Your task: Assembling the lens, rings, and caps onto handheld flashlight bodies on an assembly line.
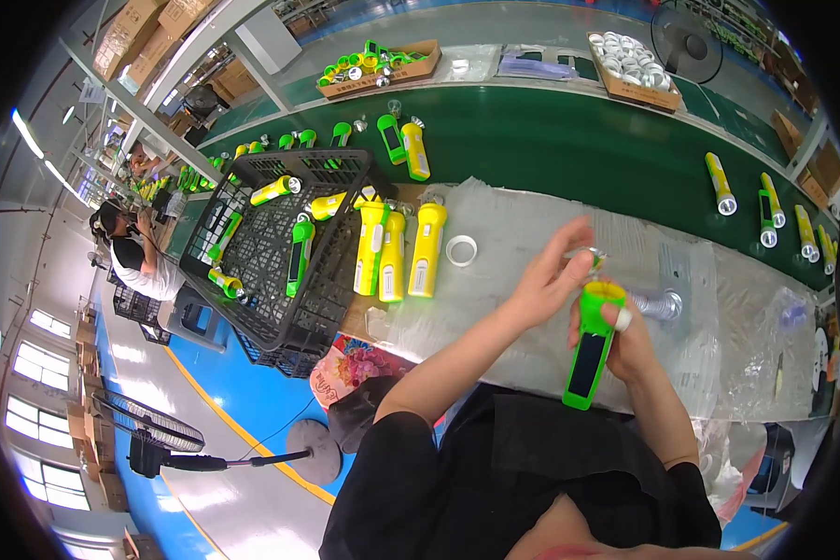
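A green and yellow flashlight (588, 359) with a dark panel on its side is gripped by my right hand (633, 347). Its wide yellow end points up and away from me, and the inside of that end shows. A white cover wraps one digit of my right hand. Just above the flashlight's yellow end, my left hand (549, 280) pinches a small silvery part (596, 253) between thumb and fingers; its exact kind is too small to tell. Clear ribbed lamp heads (661, 304) lie right of my hands. A white ring (461, 250) rests on the sheeted table to the left.
Several yellow flashlights (427, 250) stand beside a black crate (280, 257) holding more. Beyond the table, a green conveyor belt (551, 140) carries others. Cartons of flashlight parts (383, 70) and white rings (633, 65) sit behind it. A floor fan (149, 439) stands at lower left.
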Demonstrator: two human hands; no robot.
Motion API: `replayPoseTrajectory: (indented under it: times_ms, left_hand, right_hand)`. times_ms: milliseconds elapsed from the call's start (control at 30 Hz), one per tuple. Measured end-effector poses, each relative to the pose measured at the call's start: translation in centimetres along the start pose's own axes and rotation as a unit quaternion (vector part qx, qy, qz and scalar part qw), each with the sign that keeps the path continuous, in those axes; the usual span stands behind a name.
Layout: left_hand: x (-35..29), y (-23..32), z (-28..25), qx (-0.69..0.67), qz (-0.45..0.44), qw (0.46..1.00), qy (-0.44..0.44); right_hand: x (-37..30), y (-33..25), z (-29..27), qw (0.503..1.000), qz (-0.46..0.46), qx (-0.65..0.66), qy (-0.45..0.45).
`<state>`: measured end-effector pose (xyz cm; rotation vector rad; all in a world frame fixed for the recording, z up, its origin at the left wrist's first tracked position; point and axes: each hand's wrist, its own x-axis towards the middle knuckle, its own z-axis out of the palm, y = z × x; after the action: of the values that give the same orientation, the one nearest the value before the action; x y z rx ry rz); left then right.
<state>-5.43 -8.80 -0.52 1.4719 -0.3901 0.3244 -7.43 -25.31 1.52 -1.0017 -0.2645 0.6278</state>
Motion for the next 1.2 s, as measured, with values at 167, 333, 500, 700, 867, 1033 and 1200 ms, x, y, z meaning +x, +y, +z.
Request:
replayPoseTrajectory:
  times_ms: [167, 333, 500, 700, 867, 1033, 1200]
  left_hand:
    - [-1.3, 2.2, 1.5, -0.16, -0.123, 0.977, -0.068]
    - [-2.5, 4.6, 0.9, -0.01, -0.021, 0.997, -0.077]
    - [-3.8, 3.8, 2.7, 0.065, 0.087, 0.985, -0.132]
    - [-4.1, 3.3, 3.2, 0.17, 0.161, 0.958, -0.163]
    - [-2.0, -0.6, 4.6, 0.084, 0.016, 0.989, -0.124]
    - [-0.1, -6.0, 4.5, 0.362, 0.068, 0.915, -0.167]
    - [0.2, -7.7, 3.8, 0.359, 0.091, 0.909, -0.192]
  right_hand:
    - [-2.2, 0.7, 0.3, 0.989, 0.026, -0.109, -0.091]
    - [-3.9, 0.0, 0.8, 0.992, -0.01, -0.102, -0.072]
    - [-4.7, 1.6, -0.2, 0.988, -0.083, -0.124, -0.03]
    - [-5.6, 1.9, 0.0, 0.987, -0.087, -0.126, 0.056]
    - [-7.2, 1.4, -2.6, 0.986, -0.103, -0.035, 0.124]
    - [-8.8, 1.2, -3.7, 0.976, -0.109, -0.02, 0.187]
    - [-8.8, 1.0, -3.7, 0.976, -0.115, 0.0, 0.184]
